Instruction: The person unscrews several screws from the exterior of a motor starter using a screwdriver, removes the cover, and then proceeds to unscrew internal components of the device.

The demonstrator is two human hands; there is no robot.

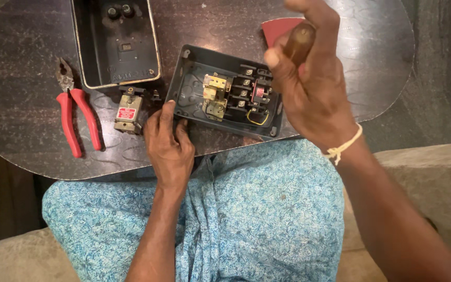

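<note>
Near edge: left hand point(169, 143) is pressing fingers flat on the near-left corner of the open switch box point(224, 91), prob. steadying it on the table point(22, 125). Right hand point(309, 78) is fisting tight round a brown tool handle point(298, 43) above the box's right end. Left: small relay part point(128, 113), red pliers point(76, 117); far, empty box cover point(116, 42).

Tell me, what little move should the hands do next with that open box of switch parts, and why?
Probably lower the right hand so the brown-handled tool it grips comes down onto the parts inside the open grey box. The tool is raised above the box, touching nothing, while the left hand already presses on the box's near edge, steadying it on the dark table.
</note>
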